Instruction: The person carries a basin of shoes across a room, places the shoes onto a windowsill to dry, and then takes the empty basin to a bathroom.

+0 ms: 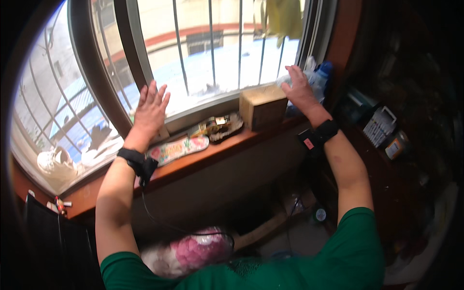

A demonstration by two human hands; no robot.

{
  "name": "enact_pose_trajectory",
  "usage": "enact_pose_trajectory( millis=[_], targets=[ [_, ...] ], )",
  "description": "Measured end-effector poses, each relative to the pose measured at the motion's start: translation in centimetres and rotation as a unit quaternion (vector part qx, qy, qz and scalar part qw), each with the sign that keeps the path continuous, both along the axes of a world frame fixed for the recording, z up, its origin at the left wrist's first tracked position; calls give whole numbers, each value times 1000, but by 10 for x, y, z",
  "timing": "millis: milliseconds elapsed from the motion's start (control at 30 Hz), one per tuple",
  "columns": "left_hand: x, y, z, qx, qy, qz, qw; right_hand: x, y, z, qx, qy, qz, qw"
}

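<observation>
My left hand [150,110] is raised with its fingers spread in front of the dark window frame [128,47], holding nothing; whether it touches the frame I cannot tell. Below it, a white insole-shaped piece with a printed pattern [179,148] lies on the brown wooden sill [217,154]. My right hand [302,92] is empty too, thumb apart from the fingers, beside a cardboard box [266,110] on the sill. Behind that hand stands a clear plastic bottle with a blue cap [322,74], partly hidden. Between insole and box sits a brown tray-like piece with shiny metallic items [219,127].
Metal bars [212,47] cross the window, with a pale shoe [56,161] at the lower left. To the right, marker pens in a case [380,127] and a labelled jar [396,146] rest on a dark surface. A pink-and-white bundle [199,250] lies below, near a black cable [156,219].
</observation>
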State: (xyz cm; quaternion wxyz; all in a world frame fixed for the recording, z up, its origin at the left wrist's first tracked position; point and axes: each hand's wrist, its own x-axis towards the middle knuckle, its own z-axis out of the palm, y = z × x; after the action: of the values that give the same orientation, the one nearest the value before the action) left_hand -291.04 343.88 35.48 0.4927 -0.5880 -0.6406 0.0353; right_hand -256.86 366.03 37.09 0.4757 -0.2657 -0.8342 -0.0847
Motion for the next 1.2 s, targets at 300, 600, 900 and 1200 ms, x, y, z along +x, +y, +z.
enact_pose_trajectory(
  millis=[300, 600, 900, 1200],
  targets=[
    [40, -12, 19, -74, -134, 152, 977, 67, 26, -67, -46, 53, 47, 996],
    [53, 3, 24, -89, -134, 199, 967, 102, 129, -55, -109, 52, -62, 991],
    [60, 3, 31, -111, -122, 213, 963, 66, 149, -28, -192, -212, -101, 953],
    [63, 0, 31, -108, -128, 208, 964, 63, 176, 0, -222, 63, 9, 973]
  ],
)
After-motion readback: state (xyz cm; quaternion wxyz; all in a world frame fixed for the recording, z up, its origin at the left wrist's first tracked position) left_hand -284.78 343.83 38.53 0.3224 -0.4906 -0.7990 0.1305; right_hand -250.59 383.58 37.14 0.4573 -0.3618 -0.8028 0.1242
